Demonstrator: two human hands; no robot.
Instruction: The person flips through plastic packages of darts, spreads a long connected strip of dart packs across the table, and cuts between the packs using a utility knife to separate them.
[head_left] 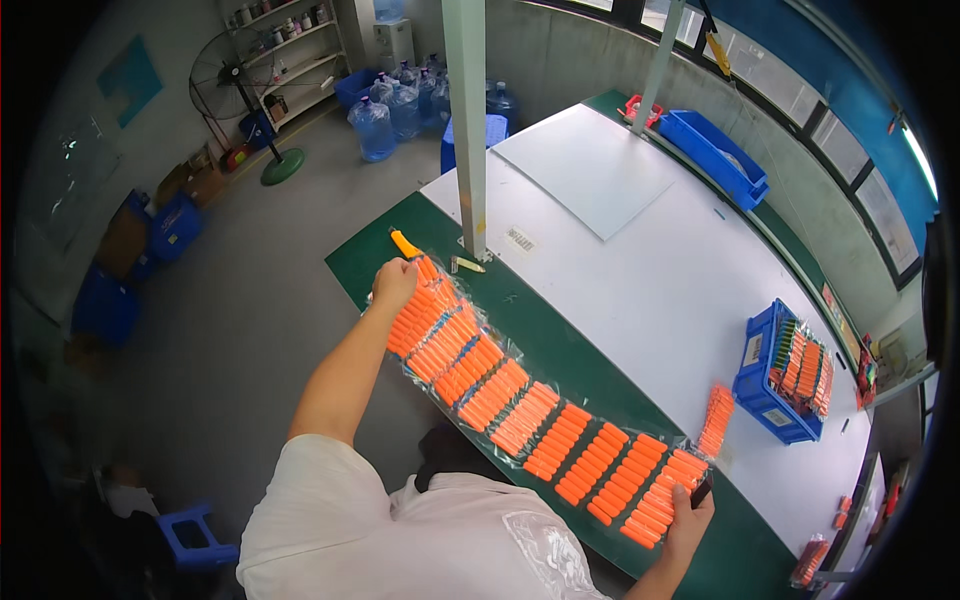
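A long strip of clear plastic packets (pixel 510 391), filled with rows of orange sticks, stretches diagonally along the table's near edge. Bits of blue and green show between some rows. My left hand (pixel 395 285) is closed at the strip's far left end, gripping the plastic. At the near right end, my right hand (pixel 690 521) pinches the last packet between thumb and fingers. A small dark piece (pixel 703 488) shows by its fingertips; I cannot tell what it is. Just beyond my left hand lies a yellow-handled cutter (pixel 404 243).
A white post (pixel 468 130) rises from the green-edged table. A blue crate (pixel 762 370) of similar packets stands at the right, beside a loose orange packet (pixel 715 420). A long blue bin (pixel 712 158) sits at the far edge. A fan (pixel 232 75) and water bottles (pixel 373 130) stand behind.
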